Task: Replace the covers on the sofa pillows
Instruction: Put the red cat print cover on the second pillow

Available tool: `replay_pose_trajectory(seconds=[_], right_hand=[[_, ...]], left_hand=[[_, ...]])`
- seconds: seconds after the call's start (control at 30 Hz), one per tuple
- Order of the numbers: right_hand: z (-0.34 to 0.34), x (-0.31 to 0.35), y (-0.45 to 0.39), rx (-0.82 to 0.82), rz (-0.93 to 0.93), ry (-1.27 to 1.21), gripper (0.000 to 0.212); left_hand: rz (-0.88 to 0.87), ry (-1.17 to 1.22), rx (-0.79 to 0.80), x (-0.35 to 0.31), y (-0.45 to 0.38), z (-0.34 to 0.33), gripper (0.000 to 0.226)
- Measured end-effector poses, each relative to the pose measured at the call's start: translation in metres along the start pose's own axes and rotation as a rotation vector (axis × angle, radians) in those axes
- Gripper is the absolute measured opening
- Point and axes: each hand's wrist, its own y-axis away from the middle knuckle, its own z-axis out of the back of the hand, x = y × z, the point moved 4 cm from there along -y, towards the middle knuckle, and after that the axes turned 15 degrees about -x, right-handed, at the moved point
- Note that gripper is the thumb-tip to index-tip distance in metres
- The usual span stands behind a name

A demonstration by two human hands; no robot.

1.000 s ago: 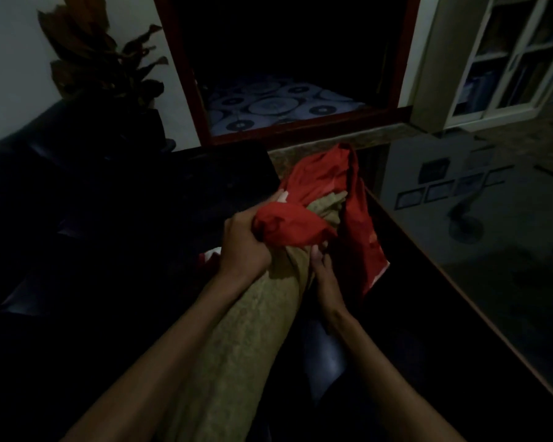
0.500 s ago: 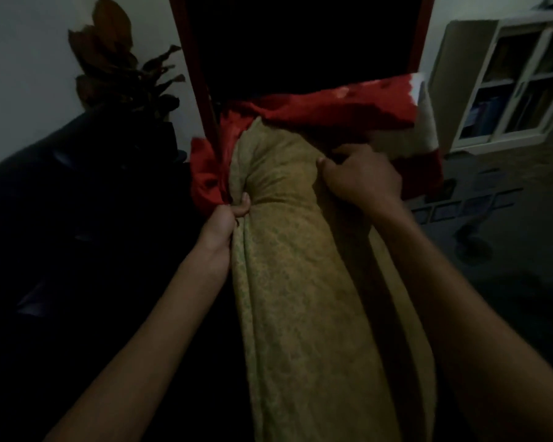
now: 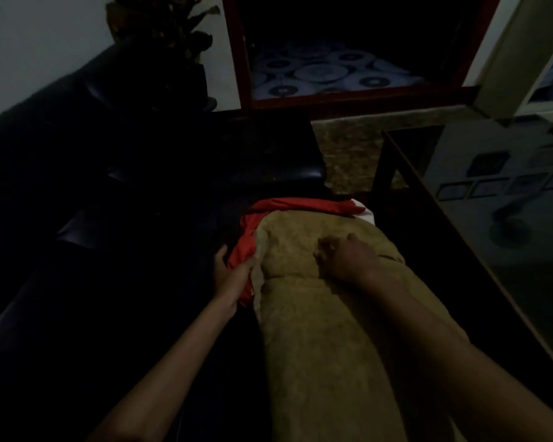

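2 hands, 1 tan pillow, 1 red cover

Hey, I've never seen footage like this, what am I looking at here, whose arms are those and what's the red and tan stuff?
There is no machine here: a camera worn on a person's head looks down at their own two arms. The room is dim. The long tan pillow lies lengthwise away from the person, beside a dark sofa. The left hand grips the red cover, bunched at the pillow's left side and far end. The right hand rests on top of the pillow with fingers curled; whether they pinch the fabric is unclear. A glass-topped table stands on the right.
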Motion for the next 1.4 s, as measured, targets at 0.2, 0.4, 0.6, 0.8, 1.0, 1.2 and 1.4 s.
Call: replay_pose_trajectory(seconds=[0.2,0.4,0.6,0.8,1.0,1.2,1.4], right_hand=[[0.006,-0.019,-0.005,-0.011,-0.014,0.015,0.069],[0.003,-0.098,0.003,0.079,-0.568,-0.186,0.115],[0.031,-0.081,-0.002,0.138,-0.506,-0.2,0.095],[0.086,-0.055,0.003,0.222,-0.33,0.012,0.088],[0.051,-0.046,0.031,0.263,-0.125,0.376,0.072],[0.035,-0.015,-0.014,0.041,-0.06,0.246,0.095],[-0.021,0.008,-0.034,0.09,0.147,-0.036,0.072]], left_hand=[[-0.454,-0.418,0.081,-0.017,-0.004,-0.035,0.071],[-0.239,-0.596,0.228,-0.016,-0.008,-0.063,0.12],[-0.321,-0.499,0.216,-0.028,-0.006,-0.055,0.048],[-0.279,-0.534,0.326,-0.031,0.006,-0.019,0.041],[-0.471,-0.936,0.289,0.009,0.035,-0.013,0.083],[-0.524,-1.113,0.318,-0.037,0.005,-0.023,0.112],[-0.769,-0.697,0.281,-0.072,-0.038,-0.088,0.047]])
